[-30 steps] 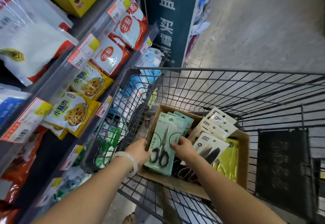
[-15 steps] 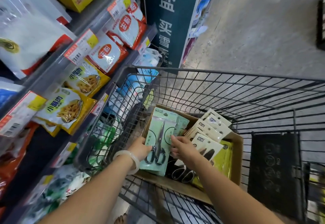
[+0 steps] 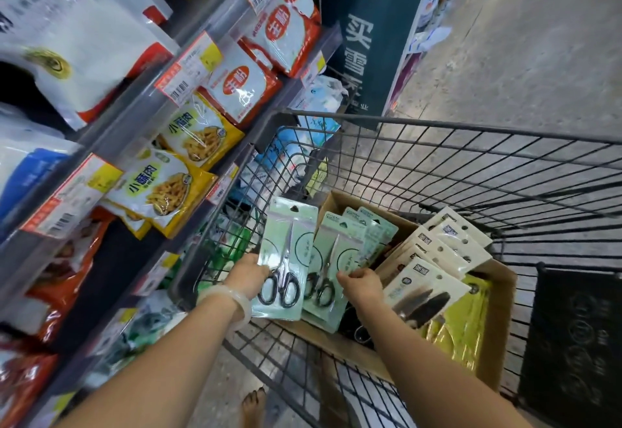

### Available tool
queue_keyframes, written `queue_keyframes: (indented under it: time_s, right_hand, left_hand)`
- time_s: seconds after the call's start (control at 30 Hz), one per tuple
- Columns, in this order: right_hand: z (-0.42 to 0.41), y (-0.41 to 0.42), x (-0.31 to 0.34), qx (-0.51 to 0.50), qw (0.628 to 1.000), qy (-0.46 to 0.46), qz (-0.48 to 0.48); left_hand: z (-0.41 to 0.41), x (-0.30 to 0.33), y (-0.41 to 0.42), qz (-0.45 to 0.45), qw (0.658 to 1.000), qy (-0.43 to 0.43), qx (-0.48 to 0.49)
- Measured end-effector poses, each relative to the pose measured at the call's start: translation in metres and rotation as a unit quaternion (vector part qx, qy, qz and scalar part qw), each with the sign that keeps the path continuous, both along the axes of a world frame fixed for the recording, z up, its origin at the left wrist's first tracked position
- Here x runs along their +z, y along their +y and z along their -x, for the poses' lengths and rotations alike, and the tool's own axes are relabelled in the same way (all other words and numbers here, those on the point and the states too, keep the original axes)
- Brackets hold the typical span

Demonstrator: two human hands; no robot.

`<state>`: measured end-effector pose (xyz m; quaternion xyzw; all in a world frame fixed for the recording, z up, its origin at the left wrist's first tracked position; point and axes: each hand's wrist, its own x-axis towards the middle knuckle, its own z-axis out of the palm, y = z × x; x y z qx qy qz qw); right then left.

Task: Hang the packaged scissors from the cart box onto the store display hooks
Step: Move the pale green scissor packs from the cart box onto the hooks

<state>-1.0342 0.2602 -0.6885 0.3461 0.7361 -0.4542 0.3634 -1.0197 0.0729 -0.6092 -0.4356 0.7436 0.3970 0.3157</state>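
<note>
So the left hand (image 3: 248, 276), pale bangle on the wrist, grips one pack of scissors (image 3: 286, 259) by its lower edge, lifted just left of the cardboard box (image 3: 498, 320). Right hand (image 3: 360, 284) pinches the next green pack (image 3: 331, 269), still in the box. Behind sits the wire cart (image 3: 471, 165), snack shelves (image 3: 141, 118) to its left.

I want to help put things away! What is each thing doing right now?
Left hand: holds one scissors pack.
Lifted scissors pack: raised over the box's left edge.
Right hand: fingers grip the next scissors pack.
Next scissors pack: standing in the box.
Cardboard box: open, in the cart.
Cream packs: stacked, untouched.
</note>
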Motion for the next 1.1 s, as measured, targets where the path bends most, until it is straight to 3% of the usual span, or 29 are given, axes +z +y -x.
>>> queue_keyframes:
  time_s: [0.33, 0.5, 0.6, 0.73, 0.87, 0.97, 1.1]
  right_hand:
    - [-0.004, -0.026, 0.010, 0.041, 0.999, 0.030, 0.015]
    - [0.008, -0.007, 0.049, -0.010, 0.994, 0.098, 0.041]
    - [0.020, 0.002, 0.089, 0.025, 0.988, 0.124, 0.091]
    - [0.026, -0.012, 0.151, 0.118, 0.966, 0.174, 0.153]
    - [0.004, -0.054, 0.204, 0.200, 0.940, 0.218, 0.169]
    - [-0.038, -0.093, 0.240, 0.280, 0.908, 0.248, 0.187]
    - [-0.124, -0.141, 0.275, 0.353, 0.868, 0.264, 0.228]
  left_hand:
    - [-0.010, 0.019, 0.006, -0.037, 0.995, 0.035, 0.091]
    - [-0.020, -0.016, -0.021, -0.106, 0.974, 0.123, 0.161]
    - [-0.029, -0.030, -0.032, -0.155, 0.948, 0.173, 0.220]
    - [-0.043, 0.054, -0.023, -0.196, 0.919, 0.235, 0.250]
    - [-0.088, 0.108, -0.048, -0.150, 0.905, 0.305, 0.257]
    - [-0.149, 0.137, -0.079, -0.115, 0.894, 0.339, 0.268]
    - [-0.257, 0.165, -0.107, -0.084, 0.855, 0.386, 0.335]
